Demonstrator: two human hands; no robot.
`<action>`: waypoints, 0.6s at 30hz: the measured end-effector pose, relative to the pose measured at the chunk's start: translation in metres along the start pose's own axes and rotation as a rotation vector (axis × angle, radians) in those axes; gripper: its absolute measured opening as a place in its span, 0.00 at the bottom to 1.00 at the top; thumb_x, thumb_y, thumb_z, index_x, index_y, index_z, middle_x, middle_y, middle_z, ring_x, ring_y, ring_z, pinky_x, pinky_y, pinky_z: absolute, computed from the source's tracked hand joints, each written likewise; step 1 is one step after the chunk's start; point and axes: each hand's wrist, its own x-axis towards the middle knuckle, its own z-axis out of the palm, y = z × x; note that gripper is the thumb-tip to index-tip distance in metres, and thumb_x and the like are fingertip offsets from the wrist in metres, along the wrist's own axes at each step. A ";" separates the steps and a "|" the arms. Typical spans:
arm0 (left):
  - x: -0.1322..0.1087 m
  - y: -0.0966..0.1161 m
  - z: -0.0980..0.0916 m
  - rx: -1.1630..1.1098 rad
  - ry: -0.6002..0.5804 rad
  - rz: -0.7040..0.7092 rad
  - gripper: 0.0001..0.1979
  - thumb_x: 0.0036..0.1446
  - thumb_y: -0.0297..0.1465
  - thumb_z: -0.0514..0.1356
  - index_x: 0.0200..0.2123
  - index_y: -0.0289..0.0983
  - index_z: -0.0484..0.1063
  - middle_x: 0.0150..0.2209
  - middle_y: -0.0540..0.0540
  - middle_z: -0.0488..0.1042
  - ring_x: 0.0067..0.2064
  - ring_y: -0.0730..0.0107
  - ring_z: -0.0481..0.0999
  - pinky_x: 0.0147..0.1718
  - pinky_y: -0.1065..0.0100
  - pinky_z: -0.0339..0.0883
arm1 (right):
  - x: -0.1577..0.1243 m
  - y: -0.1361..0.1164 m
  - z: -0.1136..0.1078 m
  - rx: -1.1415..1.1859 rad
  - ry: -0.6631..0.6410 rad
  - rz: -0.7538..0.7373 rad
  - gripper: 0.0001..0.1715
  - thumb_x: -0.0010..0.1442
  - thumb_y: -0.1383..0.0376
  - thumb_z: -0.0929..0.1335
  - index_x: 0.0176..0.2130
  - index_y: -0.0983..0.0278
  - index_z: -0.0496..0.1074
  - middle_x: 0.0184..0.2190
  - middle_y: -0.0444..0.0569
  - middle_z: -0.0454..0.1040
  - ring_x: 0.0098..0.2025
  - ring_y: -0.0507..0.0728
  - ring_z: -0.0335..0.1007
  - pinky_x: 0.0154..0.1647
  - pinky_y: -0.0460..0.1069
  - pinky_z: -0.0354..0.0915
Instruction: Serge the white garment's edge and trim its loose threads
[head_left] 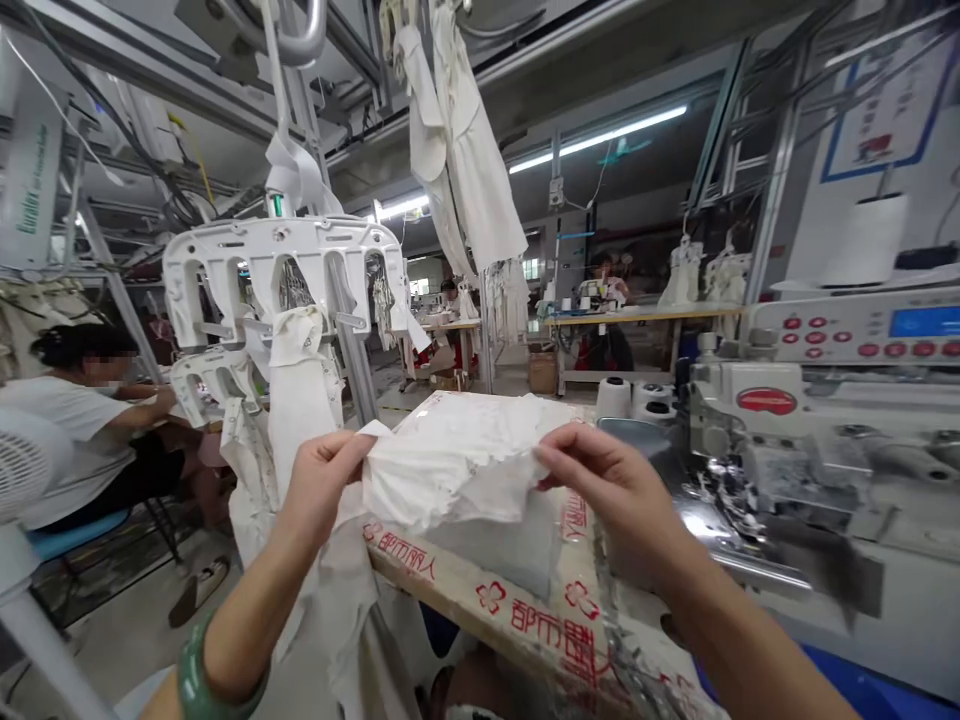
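A white fabric garment piece (457, 470) with a gathered seam stretches between my two hands, above a table edge wrapped in printed tape (517, 610). My left hand (319, 490), a green bangle (202, 670) on its wrist, pinches the piece's left end between thumb and fingers. At the opposite end, my right hand (600, 470) grips the fabric's edge with thumb and forefinger. More white cloth lies on the table behind the piece and hangs down below my left hand.
A white hanger rack (285, 270) with clipped garments (296, 380) hangs at left. A sewing machine (772, 450) stands on the right, with thread cones (615, 398) beside it. A person (75, 420) sits at far left, near a white fan (30, 465). Garments (472, 150) hang overhead.
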 end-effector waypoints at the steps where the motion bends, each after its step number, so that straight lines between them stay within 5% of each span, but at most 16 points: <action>1: 0.007 0.005 0.000 0.124 -0.027 0.042 0.20 0.43 0.37 0.61 0.09 0.35 0.58 0.10 0.55 0.56 0.16 0.80 0.55 0.16 0.75 0.50 | 0.002 -0.005 -0.006 0.014 0.044 -0.036 0.13 0.52 0.55 0.69 0.27 0.62 0.69 0.25 0.44 0.67 0.27 0.53 0.65 0.28 0.46 0.64; 5: 0.020 0.007 0.010 0.567 -0.074 0.220 0.17 0.45 0.40 0.60 0.14 0.36 0.62 0.17 0.51 0.63 0.22 0.73 0.62 0.21 0.72 0.56 | 0.008 -0.011 -0.017 -0.041 0.126 -0.124 0.12 0.52 0.56 0.69 0.27 0.62 0.68 0.25 0.44 0.66 0.28 0.53 0.62 0.28 0.46 0.61; 8: 0.007 -0.004 0.036 0.569 -0.099 0.365 0.11 0.49 0.39 0.58 0.28 0.37 0.68 0.29 0.48 0.69 0.30 0.68 0.66 0.28 0.70 0.60 | 0.011 -0.008 -0.012 -0.112 0.133 -0.124 0.12 0.51 0.57 0.68 0.26 0.63 0.68 0.24 0.43 0.65 0.26 0.52 0.59 0.25 0.45 0.58; 12: -0.013 -0.023 0.074 0.523 -0.310 0.439 0.12 0.51 0.36 0.58 0.39 0.39 0.70 0.40 0.43 0.70 0.41 0.62 0.67 0.33 0.68 0.62 | 0.012 -0.007 -0.004 -0.119 0.124 -0.114 0.12 0.52 0.57 0.67 0.26 0.63 0.67 0.24 0.44 0.64 0.26 0.52 0.59 0.24 0.46 0.56; 15: -0.007 -0.032 0.081 0.425 -0.475 0.324 0.07 0.51 0.34 0.56 0.29 0.37 0.71 0.30 0.46 0.70 0.34 0.65 0.69 0.30 0.69 0.62 | 0.013 -0.008 -0.010 -0.133 0.156 -0.120 0.12 0.52 0.57 0.67 0.26 0.63 0.67 0.24 0.44 0.65 0.27 0.53 0.59 0.26 0.46 0.56; 18: 0.008 -0.023 0.070 0.370 -0.521 0.268 0.14 0.55 0.36 0.51 0.21 0.37 0.65 0.20 0.51 0.62 0.23 0.72 0.64 0.22 0.72 0.59 | 0.015 -0.005 -0.022 -0.149 0.205 -0.125 0.12 0.52 0.57 0.68 0.26 0.64 0.68 0.25 0.44 0.66 0.28 0.53 0.60 0.28 0.47 0.57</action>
